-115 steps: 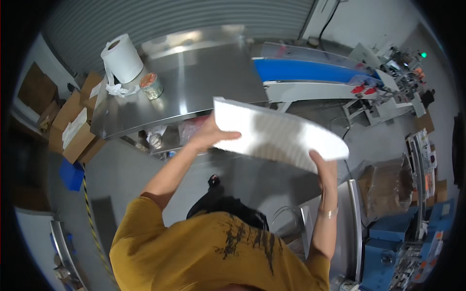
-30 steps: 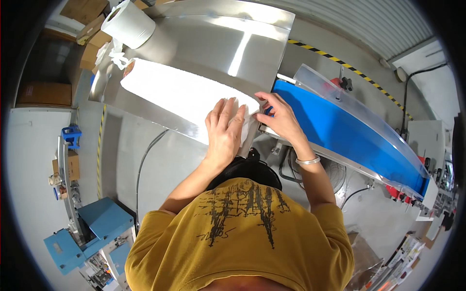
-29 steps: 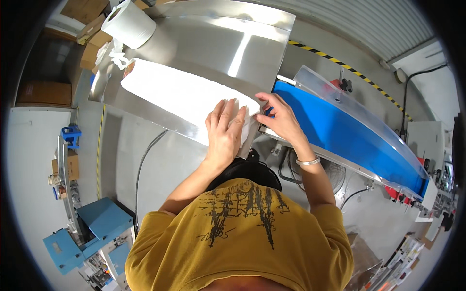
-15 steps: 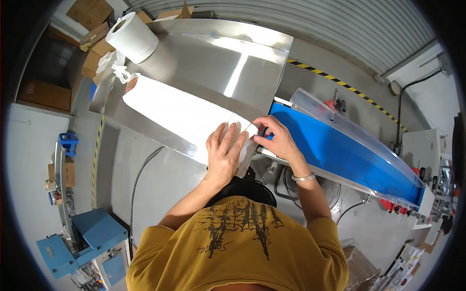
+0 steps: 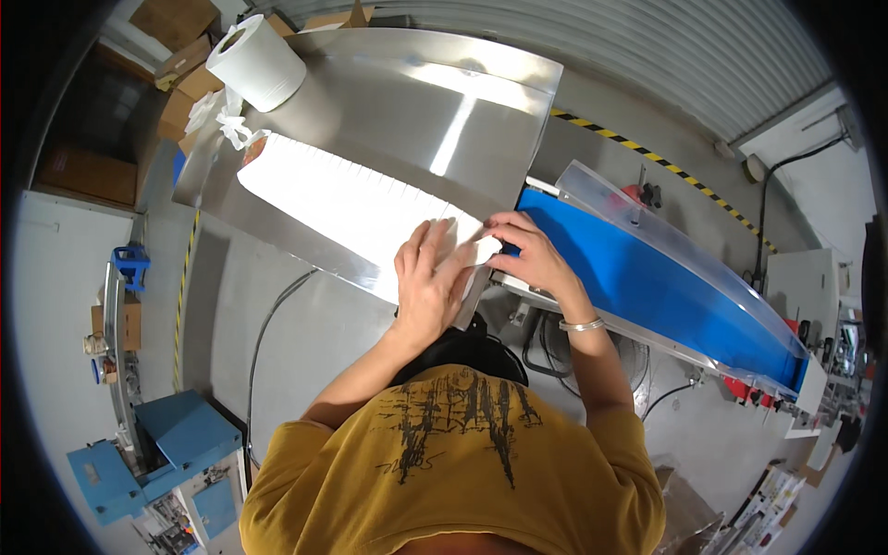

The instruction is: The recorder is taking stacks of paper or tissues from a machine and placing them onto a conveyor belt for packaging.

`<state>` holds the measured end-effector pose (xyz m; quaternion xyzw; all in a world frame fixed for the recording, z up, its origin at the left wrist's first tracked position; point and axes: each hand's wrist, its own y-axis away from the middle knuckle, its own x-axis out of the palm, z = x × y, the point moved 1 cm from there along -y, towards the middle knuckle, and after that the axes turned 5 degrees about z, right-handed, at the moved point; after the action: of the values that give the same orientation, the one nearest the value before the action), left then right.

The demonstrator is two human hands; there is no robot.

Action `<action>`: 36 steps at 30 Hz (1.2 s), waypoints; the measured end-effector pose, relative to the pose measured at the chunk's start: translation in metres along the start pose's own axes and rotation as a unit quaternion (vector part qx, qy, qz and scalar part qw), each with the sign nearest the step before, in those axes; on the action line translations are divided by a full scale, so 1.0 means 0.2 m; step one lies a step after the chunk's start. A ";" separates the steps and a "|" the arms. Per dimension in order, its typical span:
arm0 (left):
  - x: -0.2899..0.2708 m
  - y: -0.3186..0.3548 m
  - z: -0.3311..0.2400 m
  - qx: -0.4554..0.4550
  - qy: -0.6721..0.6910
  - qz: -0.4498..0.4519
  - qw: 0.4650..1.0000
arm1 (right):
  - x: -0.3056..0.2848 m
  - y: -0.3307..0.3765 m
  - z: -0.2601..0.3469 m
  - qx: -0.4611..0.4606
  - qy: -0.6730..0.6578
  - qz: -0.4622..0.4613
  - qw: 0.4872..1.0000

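A long row of thin white pieces (image 5: 333, 199), set close together with narrow gaps along its far edge, lies across the metal tray. My left hand (image 5: 430, 282) rests over the row's right end, its fingers spread and touching the pieces; its thumb is hidden. At that same end, my right hand (image 5: 535, 257) pinches a folded-looking white piece (image 5: 484, 250) between thumb and fingers. This piece sits tilted, right beside my left hand's fingers. What exactly the white pieces are cannot be made out.
The shiny metal tray (image 5: 388, 120) has raised edges. A large white roll (image 5: 257, 65) stands at its far left, near crumpled white strips (image 5: 233, 125). To the right runs a blue conveyor belt (image 5: 647, 282) with a clear guard (image 5: 680, 236). Cardboard boxes (image 5: 176, 28) are stacked far left.
The end piece has tilted up between my hands. My left hand's fingers have bent and shifted slightly right, while my right hand has turned slightly. Gaps along the row show more clearly.
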<state>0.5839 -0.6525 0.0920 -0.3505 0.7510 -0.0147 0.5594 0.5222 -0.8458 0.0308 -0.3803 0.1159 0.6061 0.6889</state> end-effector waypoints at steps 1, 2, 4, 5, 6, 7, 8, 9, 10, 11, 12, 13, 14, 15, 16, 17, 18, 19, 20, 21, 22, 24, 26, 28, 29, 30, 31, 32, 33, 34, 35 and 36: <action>-0.01 -0.01 -0.01 -0.021 0.019 0.000 1.000 | 0.01 0.04 -0.01 0.004 -0.001 0.001 1.000; -0.01 0.00 0.01 -0.018 0.018 0.006 1.000 | 0.02 0.09 -0.02 0.085 -0.092 -0.022 0.992; 0.00 0.00 0.02 -0.021 -0.003 0.004 1.000 | 0.00 0.21 -0.09 0.282 -0.311 -0.049 0.906; 0.01 0.01 0.03 -0.021 -0.026 -0.001 0.999 | -0.03 0.26 -0.11 0.337 -0.311 -0.110 0.882; 0.03 0.02 0.05 -0.019 -0.061 -0.003 0.998 | -0.06 0.35 -0.19 0.367 -0.172 -0.163 0.900; 0.04 0.02 0.06 -0.020 -0.060 -0.002 0.998 | -0.11 0.36 -0.15 0.448 -0.106 -0.257 0.849; 0.04 0.01 0.06 -0.038 -0.061 -0.008 0.997 | -0.15 0.45 -0.21 0.477 -0.026 -0.289 0.829; 0.04 0.00 0.06 -0.052 -0.057 -0.013 0.997 | -0.20 0.65 -0.41 0.489 -0.030 -0.261 0.832; 0.05 0.01 0.06 -0.053 -0.057 -0.012 0.997 | -0.23 0.65 -0.35 0.495 0.039 -0.340 0.798; 0.05 0.01 0.07 -0.041 -0.053 -0.016 0.998 | -0.27 0.68 -0.33 0.496 0.040 -0.341 0.798; 0.05 0.02 0.08 -0.029 -0.051 -0.021 0.998 | -0.32 0.71 -0.32 0.542 0.157 -0.305 0.767; 0.05 0.02 0.09 -0.030 -0.052 -0.021 0.998 | -0.36 0.71 -0.29 0.579 0.270 -0.262 0.723; 0.05 0.03 0.09 -0.024 -0.052 -0.023 0.998 | -0.37 0.70 -0.25 0.578 0.269 -0.263 0.724; 0.05 0.03 0.09 -0.019 -0.052 -0.026 0.998 | -0.37 0.63 -0.15 0.506 0.446 -0.272 0.687; 0.05 0.03 0.09 -0.018 -0.053 -0.029 0.998 | -0.38 0.56 -0.07 0.414 0.607 -0.272 0.622; 0.06 0.03 0.09 -0.011 -0.053 -0.025 0.998 | -0.38 0.50 -0.04 0.363 0.474 -0.256 0.760; 0.05 0.04 0.09 -0.005 -0.056 -0.021 0.998 | -0.36 0.42 -0.01 0.296 0.320 -0.229 0.870; 0.05 0.05 0.10 -0.003 -0.059 -0.023 0.998 | -0.30 0.32 0.04 0.211 0.250 -0.202 0.923; 0.06 0.06 0.11 -0.002 -0.056 -0.024 0.998 | -0.24 0.18 0.13 0.248 0.043 -0.144 0.957; 0.06 0.06 0.10 0.001 -0.048 -0.026 0.998 | -0.18 0.11 0.14 0.244 -0.047 -0.093 0.964; 0.05 0.05 0.10 -0.008 -0.040 -0.025 0.999 | -0.11 0.05 0.13 0.211 -0.083 -0.065 0.972; 0.04 0.04 0.09 -0.016 -0.036 -0.024 0.999 | -0.05 -0.03 0.12 0.191 -0.132 -0.011 0.973; 0.03 0.04 0.09 -0.027 -0.033 -0.020 0.999 | -0.03 -0.08 0.10 0.174 -0.148 0.003 0.973; 0.02 0.03 0.09 -0.024 -0.033 -0.011 0.999 | -0.04 -0.12 0.11 0.199 -0.162 0.082 0.963; 0.01 0.02 0.09 -0.024 -0.033 -0.012 0.999 | -0.02 -0.12 0.08 0.199 -0.162 0.082 0.963; -0.01 0.02 0.08 -0.028 -0.006 -0.015 0.999 | 0.00 -0.09 0.04 0.138 -0.115 0.066 0.982; -0.02 0.02 0.07 -0.033 0.020 -0.018 0.999 | 0.03 -0.07 0.00 0.074 -0.068 0.052 0.994; -0.01 0.02 0.09 -0.035 0.020 -0.018 0.999 | 0.04 -0.02 -0.02 0.075 -0.069 0.053 0.993; 0.01 0.02 0.11 -0.046 0.002 -0.029 0.999 | 0.04 0.05 -0.04 0.173 -0.157 0.011 0.972; 0.02 0.02 0.13 -0.059 -0.016 -0.040 0.997 | 0.03 0.14 -0.07 0.267 -0.243 -0.030 0.932; 0.02 0.01 0.13 -0.062 -0.016 -0.040 0.997 | 0.02 0.23 -0.13 0.335 -0.234 -0.088 0.908; 0.02 0.01 0.13 -0.075 -0.014 -0.044 0.996 | -0.03 0.30 -0.13 0.357 -0.158 -0.184 0.902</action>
<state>0.6049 -0.6439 0.0791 -0.4245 0.7255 0.0217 0.5412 0.4730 -0.8689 -0.0077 -0.0229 0.1426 0.4385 0.8871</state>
